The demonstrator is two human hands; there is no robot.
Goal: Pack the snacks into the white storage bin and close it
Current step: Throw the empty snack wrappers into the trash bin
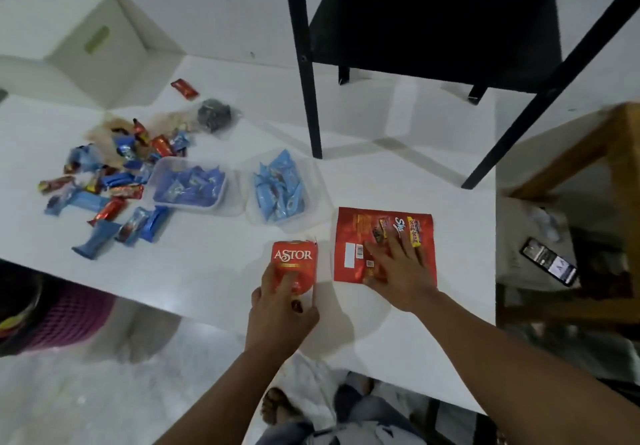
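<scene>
So from my seat: the big white table top [214, 271] is where everything's spread out, with a black metal shelf frame [433, 29] standing at the far side. The white boxy storage bin [100, 42] sits at the far left corner, well away from both hands, and I can't tell from here if it's open or lidded.

Next down in size, the loose heap of blue and red snack wrappers [110, 181] lies left of centre, just beside two clear plastic tubs, one with dark blue packs [190, 185] and one with light blue packs [280, 191]. All that stuff looks light and crinkly, probably slippery, so I'd scoop handfuls or just carry the tubs by their rims.

Near edge: the flat red foil snack bag [384, 243] lies under my right hand [398, 268], fingers spread and pressing it flat. Looks nearly empty and floppy, so best pinched at a corner. My left hand [282, 309] has its fingers curled round the small red Astor pack [294, 266], holding it by its lower end; it seems stiffer but crushable.

Both sit close to the table's near edge. There's open table between them and the bin, skirting the tubs.
</scene>
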